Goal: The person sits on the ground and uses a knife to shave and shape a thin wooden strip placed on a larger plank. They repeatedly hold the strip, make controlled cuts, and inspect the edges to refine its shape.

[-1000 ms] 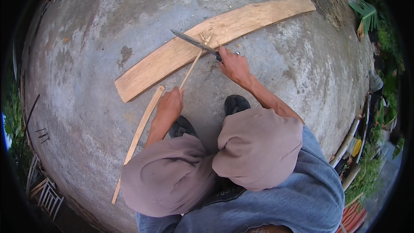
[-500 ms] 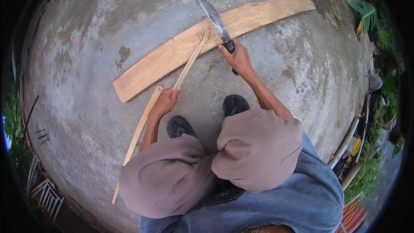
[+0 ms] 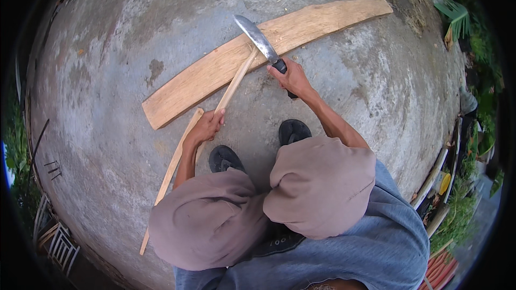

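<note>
Stained grey concrete floor [image 3: 376,96], greenery [image 3: 457,209] along right edge. Long wooden board [image 3: 188,88] flat on floor. Left grip [image 3: 206,127] closed around wooden strip [image 3: 235,85]; right grip [image 3: 293,78] clamped on black-handled knife [image 3: 259,40].

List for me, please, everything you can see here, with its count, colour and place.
Knife: one, grey blade, black handle, in the right hand
Wooden stick: one, pale, in the left hand, reaching over the plank
Plank: one, light brown, on the ground
Wood strip: one, light brown, left of the left hand
Ground: one, mottled grey, throughout
Plants: uncountable, green, outer edges
Yellow object: one, right edge
Slatted frame: one, whitish, lower left
Reddish rods: several, lower right
Sandals: two, dark, on the feet
Knees: two, in brown cloth, lower centre
Hands: two, bare, centre
</note>
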`<state>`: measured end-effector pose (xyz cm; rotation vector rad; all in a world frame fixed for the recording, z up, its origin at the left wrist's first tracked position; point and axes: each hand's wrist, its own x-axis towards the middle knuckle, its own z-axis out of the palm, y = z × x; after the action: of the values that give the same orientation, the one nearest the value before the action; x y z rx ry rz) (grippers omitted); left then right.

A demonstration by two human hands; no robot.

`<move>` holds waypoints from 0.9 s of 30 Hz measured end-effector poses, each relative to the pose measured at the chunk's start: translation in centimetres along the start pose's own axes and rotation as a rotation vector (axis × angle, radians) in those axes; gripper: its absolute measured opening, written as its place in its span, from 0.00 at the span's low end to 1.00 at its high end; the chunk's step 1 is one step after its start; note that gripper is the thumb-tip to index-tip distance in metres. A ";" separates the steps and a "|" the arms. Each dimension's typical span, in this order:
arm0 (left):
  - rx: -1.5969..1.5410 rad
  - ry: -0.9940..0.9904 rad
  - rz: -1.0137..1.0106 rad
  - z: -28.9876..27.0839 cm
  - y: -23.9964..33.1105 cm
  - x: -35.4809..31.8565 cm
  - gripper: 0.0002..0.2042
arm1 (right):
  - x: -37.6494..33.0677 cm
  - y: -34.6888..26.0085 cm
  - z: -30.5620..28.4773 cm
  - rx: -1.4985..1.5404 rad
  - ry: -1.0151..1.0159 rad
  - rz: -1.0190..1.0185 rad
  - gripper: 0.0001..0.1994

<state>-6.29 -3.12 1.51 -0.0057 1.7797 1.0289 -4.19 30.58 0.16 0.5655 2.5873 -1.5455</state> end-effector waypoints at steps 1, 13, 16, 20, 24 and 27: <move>-0.012 -0.006 0.019 0.0 -0.1 0.1 0.25 | -0.2 -0.9 -0.2 0.108 0.000 0.124 0.24; -0.474 -0.295 -0.153 1.3 2.7 -2.5 0.24 | -1.7 -0.6 -0.3 -0.273 0.114 -0.079 0.17; -0.480 -0.252 -0.166 2.3 3.0 -3.0 0.24 | -2.6 -0.1 -0.3 -0.415 0.063 -0.392 0.15; -0.380 -0.097 -0.163 4.2 4.9 -4.1 0.23 | -3.1 -0.2 -0.7 -0.645 -0.121 -0.295 0.15; -0.312 -0.059 -0.145 4.3 4.8 -4.2 0.23 | -3.7 -0.5 -0.3 -0.653 -0.101 -0.332 0.13; -0.325 -0.069 -0.128 4.5 5.0 -4.3 0.23 | -3.0 0.0 -0.4 -0.661 -0.055 -0.253 0.12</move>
<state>-3.03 1.04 7.57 -0.2785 1.5134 1.1985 -1.32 30.08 1.08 0.1292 2.9607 -0.6351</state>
